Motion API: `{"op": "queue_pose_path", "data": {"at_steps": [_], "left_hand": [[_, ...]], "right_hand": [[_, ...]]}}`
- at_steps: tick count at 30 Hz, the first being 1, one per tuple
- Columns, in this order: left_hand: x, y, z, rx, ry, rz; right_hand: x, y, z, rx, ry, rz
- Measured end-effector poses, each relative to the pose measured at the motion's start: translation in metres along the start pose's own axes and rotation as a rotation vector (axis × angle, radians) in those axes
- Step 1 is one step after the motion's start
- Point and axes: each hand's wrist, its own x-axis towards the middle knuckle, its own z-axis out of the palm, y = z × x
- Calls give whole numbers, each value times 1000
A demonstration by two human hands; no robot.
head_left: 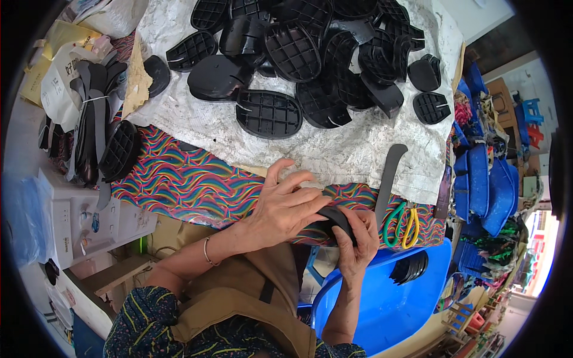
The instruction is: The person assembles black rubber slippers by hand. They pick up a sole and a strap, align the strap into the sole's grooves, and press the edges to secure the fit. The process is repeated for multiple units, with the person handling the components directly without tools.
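Note:
A black, curved shoe heel is between my two hands at the table's near edge. My right hand grips its right side, thumb in front and fingers behind. From the left, my left hand pinches the heel's other end between thumb and forefinger, while its remaining fingers stay raised and spread. Part of the heel is hidden by my fingers. A long dark strip lies just beyond my right hand. Beside that hand rest scissors with one green and one yellow handle.
Black heels with gridded undersides are heaped on a stained white sheet over a wavy-patterned cloth. Tied dark strips hang at left above a white machine. A blue tub holding several black pieces stands below my right arm.

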Motion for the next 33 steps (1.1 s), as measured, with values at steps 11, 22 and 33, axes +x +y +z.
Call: {"op": "queue_pose_path", "data": {"at_steps": [11,22,33], "left_hand": [[5,0,3,167,131,143],[7,-5,-6,256,-5,302],[7,18,-4,-163,91,-291]], "right_hand": [[-3,-3,6,29,95,54],[-5,0,6,7,126,-96],[-17,16,7,138,462,88]]}}
